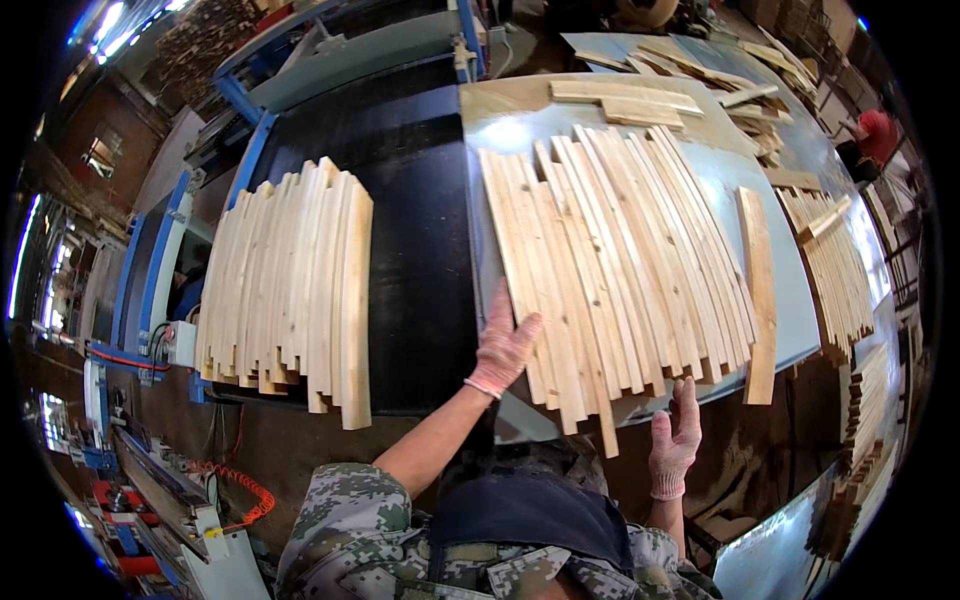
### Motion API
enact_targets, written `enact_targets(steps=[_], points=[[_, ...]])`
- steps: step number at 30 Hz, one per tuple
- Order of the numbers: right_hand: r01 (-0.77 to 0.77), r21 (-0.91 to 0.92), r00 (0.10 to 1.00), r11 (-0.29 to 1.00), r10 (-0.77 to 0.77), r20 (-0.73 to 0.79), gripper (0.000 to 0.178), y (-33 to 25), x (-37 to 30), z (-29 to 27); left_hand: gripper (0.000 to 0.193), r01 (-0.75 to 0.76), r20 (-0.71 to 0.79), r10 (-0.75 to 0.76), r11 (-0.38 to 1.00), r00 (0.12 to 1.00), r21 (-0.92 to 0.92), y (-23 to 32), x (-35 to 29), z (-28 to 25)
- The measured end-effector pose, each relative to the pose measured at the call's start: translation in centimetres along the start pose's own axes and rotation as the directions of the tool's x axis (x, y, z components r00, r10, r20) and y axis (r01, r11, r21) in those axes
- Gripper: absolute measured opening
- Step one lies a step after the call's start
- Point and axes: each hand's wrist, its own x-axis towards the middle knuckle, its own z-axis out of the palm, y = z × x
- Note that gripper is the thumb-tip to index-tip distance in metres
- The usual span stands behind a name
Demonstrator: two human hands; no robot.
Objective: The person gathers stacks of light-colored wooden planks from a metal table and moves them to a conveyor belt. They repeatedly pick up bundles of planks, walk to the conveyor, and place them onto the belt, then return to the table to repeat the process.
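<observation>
A row of long pale wood strips (pixel 610 270) lies side by side on a grey metal-topped table (pixel 790 300), their near ends uneven. My left hand (pixel 505 350), in a whitish-pink glove, rests against the row's left side, fingers stretched along the outermost strip and thumb spread over the wood. At the near ends of the strips is my right hand (pixel 677 445), gloved too, open with fingers pointing up; whether it touches the wood I cannot tell. To the left, a second row of wood strips (pixel 290 280) sits on a black belt surface (pixel 420 240).
A single board (pixel 758 295) lies right of the row, overhanging the near edge. Short boards (pixel 625 98) lie at the far side. More strips (pixel 825 265) and loose offcuts (pixel 750 95) are at right. A blue machine frame (pixel 240 95) stands far left; a person in red (pixel 877 138) is far right.
</observation>
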Motion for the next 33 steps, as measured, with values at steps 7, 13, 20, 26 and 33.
enact_targets(steps=[7, 13, 20, 26, 33], points=[[-0.155, 0.285, 0.986, 0.946, 0.167, -0.020, 0.065, -4.5, 0.1, 5.5, 0.109, -0.262, 0.114, 0.247, 0.954, 0.962, 0.146, 0.7, -4.2, -3.1], [-0.196, -0.059, 0.924, 0.979, 0.205, 0.323, 0.053, -9.8, 10.2, 16.4, 0.106, -0.232, 0.199, 0.170, 0.908, 0.965, 0.350, 0.8, -5.4, -11.8], [-0.086, -0.322, 0.889, 0.943, 0.219, 0.403, 0.068, -14.0, 15.7, 25.7, 0.114, -0.282, 0.232, 0.160, 0.569, 0.960, 0.773, 0.6, -7.5, -16.8], [-0.011, -0.369, 0.773, 0.929, 0.242, 0.587, 0.085, -14.6, 14.0, 34.3, 0.086, -0.317, 0.212, 0.243, 0.590, 0.947, 0.742, 4.6, -10.1, -23.8], [0.034, -0.376, 0.701, 0.926, 0.247, 0.670, 0.093, -15.3, 14.9, 32.2, 0.060, -0.110, -0.172, 0.257, 0.800, 0.951, 0.590, 3.0, -12.4, -31.8]])
